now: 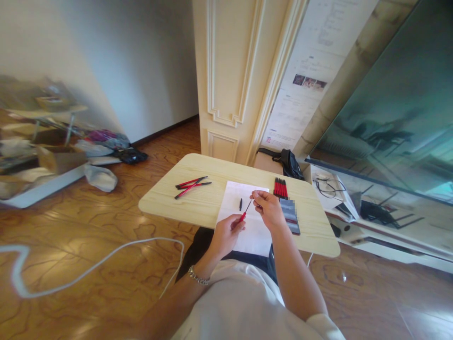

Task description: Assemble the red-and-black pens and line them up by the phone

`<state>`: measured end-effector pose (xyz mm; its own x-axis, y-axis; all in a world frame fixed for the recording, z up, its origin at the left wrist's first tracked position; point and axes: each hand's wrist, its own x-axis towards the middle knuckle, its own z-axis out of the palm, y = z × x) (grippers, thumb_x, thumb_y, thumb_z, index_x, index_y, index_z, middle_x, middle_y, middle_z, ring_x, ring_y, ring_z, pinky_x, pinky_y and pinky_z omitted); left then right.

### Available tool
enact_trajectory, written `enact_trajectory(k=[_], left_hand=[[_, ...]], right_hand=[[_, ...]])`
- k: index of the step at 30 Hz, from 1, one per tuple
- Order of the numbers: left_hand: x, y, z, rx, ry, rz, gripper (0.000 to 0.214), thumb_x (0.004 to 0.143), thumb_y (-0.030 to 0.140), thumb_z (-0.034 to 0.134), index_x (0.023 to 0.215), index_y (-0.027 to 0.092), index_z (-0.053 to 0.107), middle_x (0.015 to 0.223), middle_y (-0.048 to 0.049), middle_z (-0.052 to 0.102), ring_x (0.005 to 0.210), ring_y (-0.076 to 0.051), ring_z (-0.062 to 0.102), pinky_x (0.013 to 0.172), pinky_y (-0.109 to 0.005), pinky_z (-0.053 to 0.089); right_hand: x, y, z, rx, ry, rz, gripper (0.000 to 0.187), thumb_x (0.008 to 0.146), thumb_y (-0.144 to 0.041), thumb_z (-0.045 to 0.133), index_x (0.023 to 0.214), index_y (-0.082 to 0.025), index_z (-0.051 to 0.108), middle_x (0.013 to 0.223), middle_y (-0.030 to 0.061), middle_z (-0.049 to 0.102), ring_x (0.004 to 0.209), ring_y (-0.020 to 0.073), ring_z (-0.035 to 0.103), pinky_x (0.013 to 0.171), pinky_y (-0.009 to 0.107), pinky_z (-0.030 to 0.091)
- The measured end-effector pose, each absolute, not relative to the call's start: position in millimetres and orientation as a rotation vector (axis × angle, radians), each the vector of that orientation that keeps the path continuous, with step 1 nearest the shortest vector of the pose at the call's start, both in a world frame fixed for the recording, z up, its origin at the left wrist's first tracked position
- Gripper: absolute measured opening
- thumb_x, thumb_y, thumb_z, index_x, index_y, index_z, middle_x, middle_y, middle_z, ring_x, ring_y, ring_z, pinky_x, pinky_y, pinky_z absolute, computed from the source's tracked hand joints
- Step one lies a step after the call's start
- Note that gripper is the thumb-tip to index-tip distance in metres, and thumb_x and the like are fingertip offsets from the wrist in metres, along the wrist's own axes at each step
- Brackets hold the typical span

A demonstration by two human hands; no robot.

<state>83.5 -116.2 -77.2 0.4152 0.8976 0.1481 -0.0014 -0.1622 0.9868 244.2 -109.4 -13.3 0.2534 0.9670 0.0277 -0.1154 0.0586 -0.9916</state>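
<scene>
My left hand [225,235] is closed around a red pen barrel [242,216] that points up and to the right. A thin dark pen refill [248,207] stands out of the barrel's upper end. My right hand [269,208] pinches the far end of that refill with thumb and fingertips. Both hands are over a white sheet of paper [229,200]. On the sheet, just beyond my left hand, lies a small black pen part [241,204], separate from the barrel.
Several red-and-black pens [281,188] lie in a row at right, near a dark flat item [290,218]. Loose pens [193,186] cross each other at left on the light wooden table [159,198]. A white cable [106,269] runs over the floor.
</scene>
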Motion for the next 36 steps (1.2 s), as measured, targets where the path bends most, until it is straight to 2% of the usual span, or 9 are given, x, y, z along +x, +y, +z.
enact_trajectory(k=[7, 23, 32, 36], left_hand=[[84, -116, -78, 1.537, 0.836, 0.980, 0.028, 0.084, 0.039, 0.056, 0.100, 0.018, 0.064, 0.079, -0.0047, 0.070, 0.071, -0.017, 0.067, 0.068, -0.027, 0.052], [84, -115, -80, 1.505, 0.806, 0.967, 0.029, 0.084, 0.038, 0.055, 0.102, 0.017, 0.063, 0.081, -0.0049, 0.069, 0.072, -0.017, 0.067, 0.069, -0.028, 0.053], [82, -113, -82, 1.496, 0.793, 0.981, 0.030, 0.084, 0.039, 0.055, 0.101, 0.016, 0.063, 0.084, -0.0060, 0.068, 0.073, -0.017, 0.067, 0.070, -0.029, 0.053], [81, -111, -84, 1.465, 0.782, 0.970, 0.031, 0.084, 0.040, 0.055, 0.103, 0.016, 0.062, 0.085, -0.0060, 0.068, 0.074, -0.017, 0.067, 0.070, -0.029, 0.053]], right_hand=[[244, -110, -14, -1.200, -0.970, 1.046, 0.031, 0.069, -0.043, 0.068, 0.087, -0.017, 0.064, 0.082, 0.0054, 0.065, 0.054, 0.0077, 0.042, 0.045, 0.021, 0.025], [242, -111, -24, -1.288, -1.077, 0.963, 0.030, 0.071, -0.042, 0.065, 0.086, -0.016, 0.066, 0.081, 0.0066, 0.067, 0.055, 0.0103, 0.046, 0.047, 0.024, 0.029], [230, -116, -30, -1.346, -1.194, 0.954, 0.024, 0.076, -0.040, 0.059, 0.079, -0.017, 0.066, 0.062, 0.0002, 0.057, 0.054, 0.0104, 0.043, 0.050, 0.024, 0.031], [231, -117, -33, -1.378, -1.264, 0.990, 0.021, 0.075, -0.037, 0.060, 0.077, -0.017, 0.067, 0.062, -0.0014, 0.057, 0.056, 0.0104, 0.045, 0.054, 0.024, 0.034]])
